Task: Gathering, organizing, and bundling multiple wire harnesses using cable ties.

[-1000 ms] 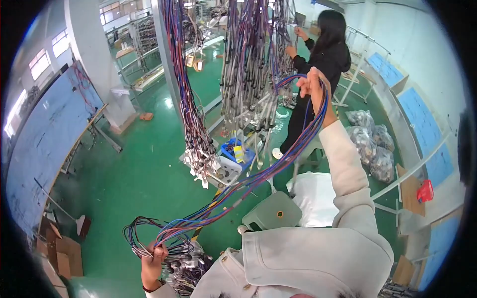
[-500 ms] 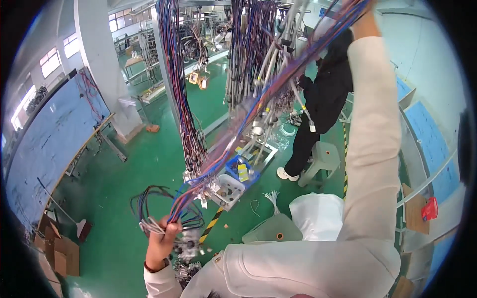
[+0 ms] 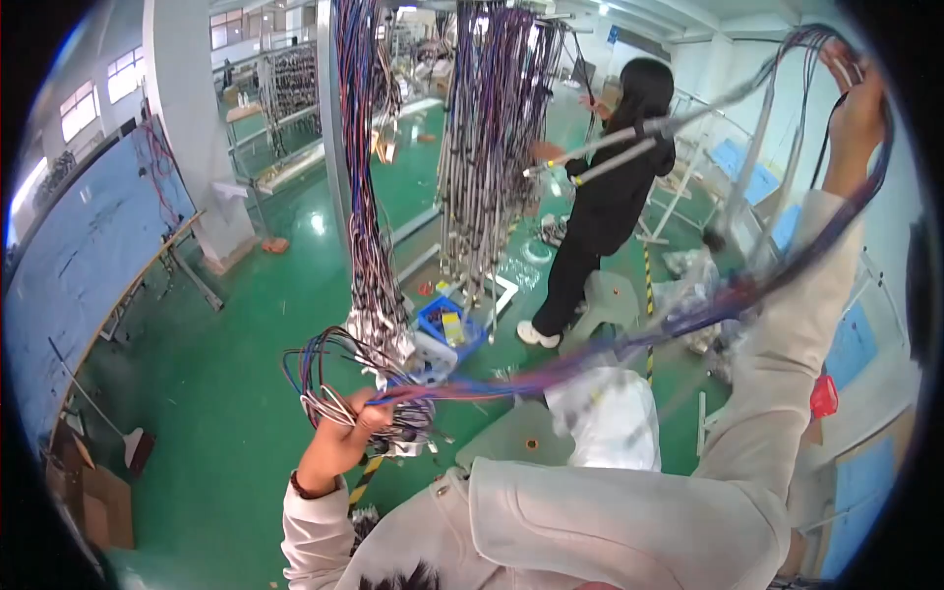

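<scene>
Between our two hands we have one long wire bundle [image 3: 492,388], blue, red and purple, its middle blurred; we cannot count the single wires. Our left hand [image 3: 344,433] has its fingers closed around one end, where the wires loop above the fist. The grip of our right hand [image 3: 855,103], raised high, is curled closed around the other end. From that end two grey sleeved tips [image 3: 619,152] reach across in front of one co-worker [image 3: 619,187] in black.

The bundle passes in front of one metal rack [image 3: 332,128], where we count two main hanging groups: one wire cluster [image 3: 362,197] beside the rack's left post, and one wider curtain of wires [image 3: 497,128] to its right. Low by the rack we see one blue bin [image 3: 470,345] with one yellow piece [image 3: 452,328] in it, one pale tray [image 3: 429,359] just beside, two stools [image 3: 600,305] and one white sack [image 3: 619,423].
</scene>
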Action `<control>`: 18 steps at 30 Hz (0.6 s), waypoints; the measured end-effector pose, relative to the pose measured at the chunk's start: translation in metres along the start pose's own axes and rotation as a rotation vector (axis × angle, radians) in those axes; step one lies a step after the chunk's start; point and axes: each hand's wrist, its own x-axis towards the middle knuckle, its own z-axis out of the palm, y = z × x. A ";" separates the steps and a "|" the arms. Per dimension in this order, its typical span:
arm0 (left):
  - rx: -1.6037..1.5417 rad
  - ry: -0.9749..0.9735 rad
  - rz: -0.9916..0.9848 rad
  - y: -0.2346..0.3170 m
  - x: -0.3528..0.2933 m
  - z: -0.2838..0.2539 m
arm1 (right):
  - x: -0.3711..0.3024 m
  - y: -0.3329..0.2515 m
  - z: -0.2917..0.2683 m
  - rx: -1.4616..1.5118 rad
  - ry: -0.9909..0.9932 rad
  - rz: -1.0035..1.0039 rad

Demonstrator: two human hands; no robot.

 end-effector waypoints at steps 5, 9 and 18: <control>-0.023 -0.039 -0.186 -0.005 -0.035 -0.010 | -0.062 -0.013 -0.013 -0.350 -0.053 0.094; -0.203 0.059 -0.344 -0.026 -0.068 -0.030 | -0.161 0.014 -0.007 0.477 -0.727 1.012; 0.024 0.152 -0.513 -0.030 -0.110 -0.095 | -0.331 0.093 -0.052 -0.337 -0.966 1.243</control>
